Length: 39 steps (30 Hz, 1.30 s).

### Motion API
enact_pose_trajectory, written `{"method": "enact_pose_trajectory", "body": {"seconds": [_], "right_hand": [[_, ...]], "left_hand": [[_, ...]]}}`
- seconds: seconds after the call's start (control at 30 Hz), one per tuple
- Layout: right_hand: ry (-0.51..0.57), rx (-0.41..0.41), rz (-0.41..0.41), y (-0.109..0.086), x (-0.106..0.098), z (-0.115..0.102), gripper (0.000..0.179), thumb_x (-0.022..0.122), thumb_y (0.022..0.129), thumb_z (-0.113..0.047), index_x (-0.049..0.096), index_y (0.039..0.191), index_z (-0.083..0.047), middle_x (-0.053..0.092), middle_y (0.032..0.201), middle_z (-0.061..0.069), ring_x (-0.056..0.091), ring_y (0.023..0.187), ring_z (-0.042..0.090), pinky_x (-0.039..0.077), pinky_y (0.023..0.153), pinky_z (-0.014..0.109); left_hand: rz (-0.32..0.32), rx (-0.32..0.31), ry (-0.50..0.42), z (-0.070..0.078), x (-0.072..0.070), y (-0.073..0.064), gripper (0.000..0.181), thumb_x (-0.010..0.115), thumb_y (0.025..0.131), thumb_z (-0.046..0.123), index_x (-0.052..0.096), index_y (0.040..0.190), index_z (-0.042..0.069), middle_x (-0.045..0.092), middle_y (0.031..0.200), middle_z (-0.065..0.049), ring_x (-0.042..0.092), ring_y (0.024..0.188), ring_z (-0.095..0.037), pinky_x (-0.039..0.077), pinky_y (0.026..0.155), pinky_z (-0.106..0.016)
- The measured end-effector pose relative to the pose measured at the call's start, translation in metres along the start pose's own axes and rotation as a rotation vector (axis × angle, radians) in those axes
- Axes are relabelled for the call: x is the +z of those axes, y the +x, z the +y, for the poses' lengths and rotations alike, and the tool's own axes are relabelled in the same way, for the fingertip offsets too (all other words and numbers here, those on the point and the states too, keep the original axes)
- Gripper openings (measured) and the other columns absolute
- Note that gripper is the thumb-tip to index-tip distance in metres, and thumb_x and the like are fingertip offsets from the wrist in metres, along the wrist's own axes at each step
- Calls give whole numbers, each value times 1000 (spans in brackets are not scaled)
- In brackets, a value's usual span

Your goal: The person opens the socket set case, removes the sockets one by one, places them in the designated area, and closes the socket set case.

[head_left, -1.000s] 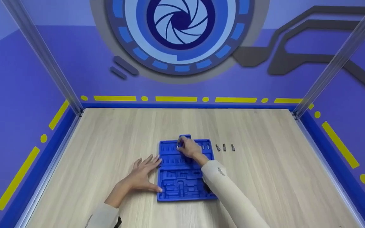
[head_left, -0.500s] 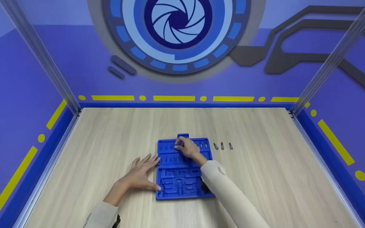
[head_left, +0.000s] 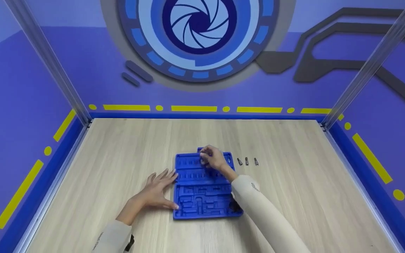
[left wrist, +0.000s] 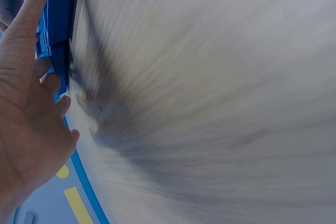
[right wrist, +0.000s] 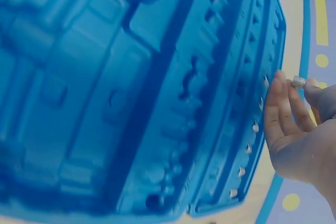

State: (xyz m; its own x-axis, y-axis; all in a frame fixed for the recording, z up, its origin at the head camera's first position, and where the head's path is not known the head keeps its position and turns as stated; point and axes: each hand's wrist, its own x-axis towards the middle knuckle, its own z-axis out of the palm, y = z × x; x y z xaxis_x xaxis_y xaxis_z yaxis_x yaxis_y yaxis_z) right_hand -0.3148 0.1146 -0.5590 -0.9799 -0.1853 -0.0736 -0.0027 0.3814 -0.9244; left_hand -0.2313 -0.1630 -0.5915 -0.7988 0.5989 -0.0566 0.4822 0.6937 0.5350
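An open blue plastic tool case (head_left: 202,215) with moulded slots lies flat on the wooden table. Beside its left edge my left hand (head_left: 155,193) spreads its fingers, with thumb and fingertips against the case side; the left wrist view shows the thumb along the blue rim. Over the far row of slots hovers my right hand (head_left: 214,159). Between thumb and fingers it pinches a small silver screwdriver bit (right wrist: 299,81), clearest in the right wrist view. Several bits (right wrist: 249,149) sit in the slots of that row, mostly hidden by the hand in the head view.
Right of the case, three loose bits lie on the table: one tilted bit (head_left: 239,161), a middle bit (head_left: 246,161) and an outer bit (head_left: 256,161). Blue panels and metal posts (head_left: 360,66) enclose the table (head_left: 294,196) at the back and sides.
My right hand has lifted from the far row of slots and shifted slightly right, with the bit in its fingers. The left hand stays at the case edge.
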Motion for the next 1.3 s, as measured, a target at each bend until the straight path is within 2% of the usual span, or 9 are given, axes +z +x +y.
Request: {"method": "enact_pose_trajectory", "body": {"seconds": [0.17,0.33,0.53,0.77,0.97,1.07,1.3], "right_hand": [[-2,30,47,-1,-19,-1,16,61,102,-8,65,113,3,72,101,21,70,72,23,50,55,21],[-39,34,78,-7,-39,3,24,57,103,-8,64,122,4,68,96,18,65,71,25,48,57,22],[-77,32,76,-14,-61,16,31,54,104,-8,61,131,6,67,101,28,63,69,22,46,56,20],[-111,-11,72,-21,-94,33,32,53,105,-6,61,133,6,67,106,31,67,82,29,55,64,27],[-62,-4,54,-28,-119,47,35,52,105,-5,57,137,8,66,101,32,66,73,21,53,59,26],[-94,-11,40,-33,-131,53,35,50,105,-4,56,137,8,66,100,31,63,72,17,51,58,24],[-103,75,2,-50,-156,60,40,45,108,-7,47,145,7,62,105,25,63,77,20,53,61,27]], "left_hand": [[-2,-4,-7,0,0,-1,123,87,67,64,31,160,7,23,169,-17,16,156,-48,5,120,-75],[1,-7,-1,-1,1,-2,122,87,67,64,31,160,7,23,169,-17,16,156,-48,5,121,-75],[8,-2,1,-1,2,-3,123,88,66,62,33,159,5,25,168,-18,18,155,-50,8,119,-77],[5,-8,-14,0,1,-1,123,87,66,64,32,159,6,23,170,-16,16,156,-48,5,121,-75],[2,-5,-4,-1,0,0,123,86,66,65,32,160,7,24,169,-17,16,156,-48,6,120,-75],[1,-6,3,-1,1,1,123,86,66,65,31,160,7,23,170,-16,16,156,-48,6,120,-75],[0,-5,3,-2,1,0,124,86,66,65,31,160,7,23,170,-16,16,156,-48,6,120,-75]]}}
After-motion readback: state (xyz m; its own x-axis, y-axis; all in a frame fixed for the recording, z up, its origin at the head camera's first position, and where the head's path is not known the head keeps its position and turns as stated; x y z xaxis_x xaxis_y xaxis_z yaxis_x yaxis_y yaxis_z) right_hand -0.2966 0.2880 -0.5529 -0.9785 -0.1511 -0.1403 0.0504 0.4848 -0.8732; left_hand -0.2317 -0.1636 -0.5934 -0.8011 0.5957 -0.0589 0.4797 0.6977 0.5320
